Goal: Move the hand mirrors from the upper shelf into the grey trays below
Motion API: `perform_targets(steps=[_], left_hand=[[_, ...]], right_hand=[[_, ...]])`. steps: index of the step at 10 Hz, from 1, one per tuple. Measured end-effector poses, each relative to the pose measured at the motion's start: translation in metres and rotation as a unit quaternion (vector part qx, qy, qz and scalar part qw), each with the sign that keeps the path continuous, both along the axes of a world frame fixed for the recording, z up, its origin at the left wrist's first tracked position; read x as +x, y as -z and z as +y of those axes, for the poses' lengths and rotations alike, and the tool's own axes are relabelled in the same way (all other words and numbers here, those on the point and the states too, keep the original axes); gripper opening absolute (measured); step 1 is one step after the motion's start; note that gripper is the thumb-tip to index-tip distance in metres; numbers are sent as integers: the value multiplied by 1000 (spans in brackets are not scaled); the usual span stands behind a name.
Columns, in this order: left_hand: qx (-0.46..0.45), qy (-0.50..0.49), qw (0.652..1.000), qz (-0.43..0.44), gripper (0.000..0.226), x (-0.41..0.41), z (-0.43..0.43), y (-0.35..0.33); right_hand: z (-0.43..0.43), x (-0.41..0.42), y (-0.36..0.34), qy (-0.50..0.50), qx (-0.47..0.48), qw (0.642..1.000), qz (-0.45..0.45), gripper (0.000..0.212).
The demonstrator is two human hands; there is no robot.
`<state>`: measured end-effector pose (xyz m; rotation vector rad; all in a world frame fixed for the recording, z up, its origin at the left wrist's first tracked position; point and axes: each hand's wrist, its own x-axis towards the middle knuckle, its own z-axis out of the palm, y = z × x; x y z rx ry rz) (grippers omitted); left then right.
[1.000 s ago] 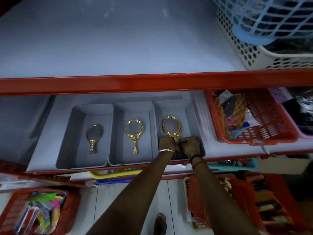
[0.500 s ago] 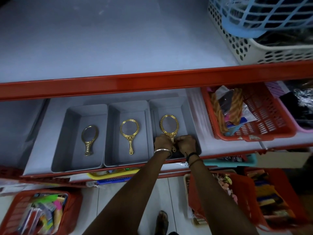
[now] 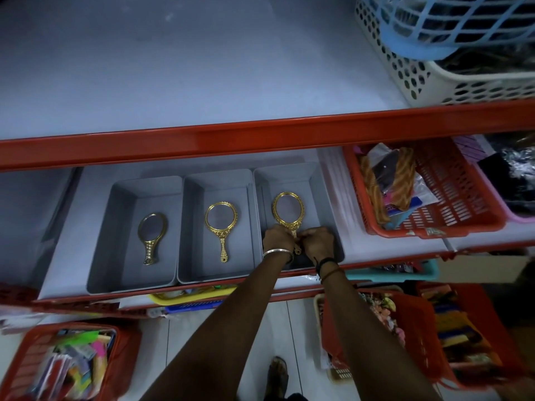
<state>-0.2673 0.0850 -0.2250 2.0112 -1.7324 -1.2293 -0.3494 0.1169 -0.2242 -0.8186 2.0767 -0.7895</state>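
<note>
Upper shelf [image 3: 173,82] showed no mirrors, three grey trays [image 3: 136,235] below each held one gold hand mirror [image 3: 288,211], with left hand [image 3: 278,237] and right hand [image 3: 317,241] both pinching the rightmost mirror's handle, so task looked nearly finished.
</note>
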Motion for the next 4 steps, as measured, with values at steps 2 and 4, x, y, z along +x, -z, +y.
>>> perform_targets(steps=[2, 4], left_hand=[[-28, 19, 999, -2, 21, 3, 7, -16], [-133, 70, 988, 25, 22, 25, 26, -45]], right_hand=[[5, 4, -9, -17, -9, 999, 47, 19], [21, 11, -44, -18, -105, 988, 111, 15]])
